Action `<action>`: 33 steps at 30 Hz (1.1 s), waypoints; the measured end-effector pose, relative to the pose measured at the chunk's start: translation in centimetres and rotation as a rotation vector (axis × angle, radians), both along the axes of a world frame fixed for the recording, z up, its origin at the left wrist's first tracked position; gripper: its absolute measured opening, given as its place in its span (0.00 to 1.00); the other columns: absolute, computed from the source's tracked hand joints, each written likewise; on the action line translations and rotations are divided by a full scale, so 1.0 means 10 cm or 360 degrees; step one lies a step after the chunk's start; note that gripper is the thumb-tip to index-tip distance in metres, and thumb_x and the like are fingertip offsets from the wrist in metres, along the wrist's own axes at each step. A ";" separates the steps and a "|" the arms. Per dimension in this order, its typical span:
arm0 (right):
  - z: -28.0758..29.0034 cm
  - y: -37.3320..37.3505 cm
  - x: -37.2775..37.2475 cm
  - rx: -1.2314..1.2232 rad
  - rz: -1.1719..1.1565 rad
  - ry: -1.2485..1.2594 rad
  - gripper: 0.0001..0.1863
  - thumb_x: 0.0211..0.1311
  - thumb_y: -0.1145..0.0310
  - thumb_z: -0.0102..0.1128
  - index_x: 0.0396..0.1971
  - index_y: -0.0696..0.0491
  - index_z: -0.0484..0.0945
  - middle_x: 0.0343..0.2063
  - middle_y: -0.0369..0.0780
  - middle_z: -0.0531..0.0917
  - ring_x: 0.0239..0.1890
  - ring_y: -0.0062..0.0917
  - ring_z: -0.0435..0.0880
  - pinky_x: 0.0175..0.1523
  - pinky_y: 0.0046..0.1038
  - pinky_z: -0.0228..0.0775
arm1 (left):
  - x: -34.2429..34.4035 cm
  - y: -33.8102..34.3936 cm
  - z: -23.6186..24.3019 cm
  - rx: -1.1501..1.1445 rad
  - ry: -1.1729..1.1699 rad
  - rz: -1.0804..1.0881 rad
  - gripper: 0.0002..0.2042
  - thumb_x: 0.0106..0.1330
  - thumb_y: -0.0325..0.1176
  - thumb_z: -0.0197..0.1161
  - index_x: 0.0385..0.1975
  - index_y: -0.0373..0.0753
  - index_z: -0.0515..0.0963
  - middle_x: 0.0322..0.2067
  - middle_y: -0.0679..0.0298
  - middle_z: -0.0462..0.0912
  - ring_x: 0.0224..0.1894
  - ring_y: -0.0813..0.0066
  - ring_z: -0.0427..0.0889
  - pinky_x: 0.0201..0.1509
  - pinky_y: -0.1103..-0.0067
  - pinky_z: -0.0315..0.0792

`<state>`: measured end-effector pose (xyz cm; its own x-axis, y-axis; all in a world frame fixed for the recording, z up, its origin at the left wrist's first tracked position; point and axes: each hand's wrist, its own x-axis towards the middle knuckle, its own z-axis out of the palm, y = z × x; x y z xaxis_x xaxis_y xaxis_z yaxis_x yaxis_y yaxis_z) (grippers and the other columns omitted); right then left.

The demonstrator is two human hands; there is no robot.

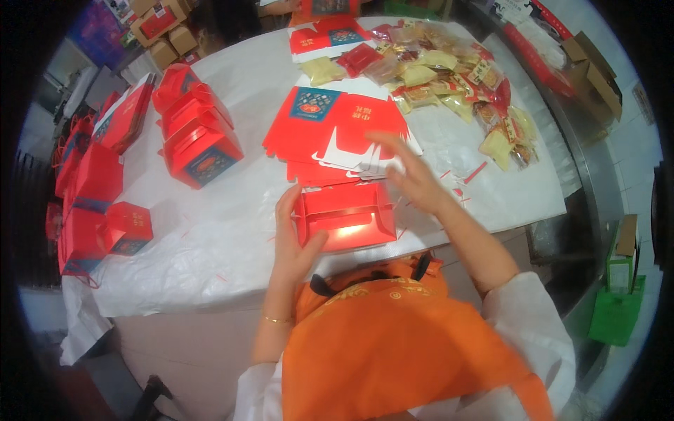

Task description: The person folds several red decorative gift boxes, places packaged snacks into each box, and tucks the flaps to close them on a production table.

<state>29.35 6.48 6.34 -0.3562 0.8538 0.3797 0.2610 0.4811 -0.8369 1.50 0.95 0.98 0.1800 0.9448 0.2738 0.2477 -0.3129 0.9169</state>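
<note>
A red cardboard gift box (345,217) stands at the table's near edge, its top open and its inside showing. My left hand (293,228) grips the box's left end, thumb on the near side and fingers on the far side. Over the right part of a stack of flat, unfolded red cartons (337,119) hovers my right hand (408,172), fingers apart and holding nothing that I can see. White cut-out flaps show along the stack's near edge, just beyond the box. A blue printed panel marks the top carton.
Wrapped snacks (439,74) lie heaped at the far right. Folded red boxes with handles (196,133) stand in a row on the left, with more red boxes (98,175) along the left edge. Paper scraps (460,184) lie right of the stack. Someone's hand (277,7) shows beyond the table.
</note>
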 end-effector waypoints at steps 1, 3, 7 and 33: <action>-0.15 -0.11 -0.01 -0.0055 0.0001 -0.0005 0.31 0.77 0.50 0.45 0.69 0.57 0.66 0.67 0.47 0.71 0.72 0.37 0.67 0.75 0.36 0.55 | 0.03 0.01 0.00 0.0007 0.0001 0.0016 0.40 0.56 0.28 0.64 0.73 0.39 0.59 0.71 0.56 0.66 0.68 0.62 0.69 0.72 0.68 0.63; -0.38 -0.29 -0.05 -0.0177 0.0006 0.0010 0.32 0.78 0.48 0.42 0.69 0.58 0.65 0.68 0.47 0.70 0.73 0.36 0.65 0.75 0.36 0.55 | 0.05 0.01 0.02 0.0009 0.0029 0.0048 0.40 0.56 0.27 0.63 0.73 0.38 0.60 0.70 0.56 0.66 0.68 0.63 0.68 0.71 0.69 0.64; -0.50 -0.32 0.12 -0.0179 -0.0344 0.0567 0.28 0.78 0.47 0.41 0.53 0.59 0.77 0.49 0.41 0.80 0.52 0.26 0.78 0.62 0.28 0.67 | 0.04 -0.05 0.05 0.0170 -0.0109 0.0130 0.28 0.68 0.34 0.58 0.69 0.37 0.66 0.69 0.56 0.67 0.67 0.65 0.68 0.69 0.70 0.65; -0.40 -0.73 0.12 -0.1088 -0.0281 0.0824 0.07 0.72 0.72 0.59 0.39 0.58 0.71 0.32 0.40 0.82 0.34 0.19 0.83 0.37 0.25 0.77 | -0.03 -0.18 0.08 0.0406 0.0167 0.0518 0.09 0.66 0.19 0.62 0.45 0.34 0.77 0.48 0.57 0.78 0.52 0.67 0.77 0.59 0.75 0.71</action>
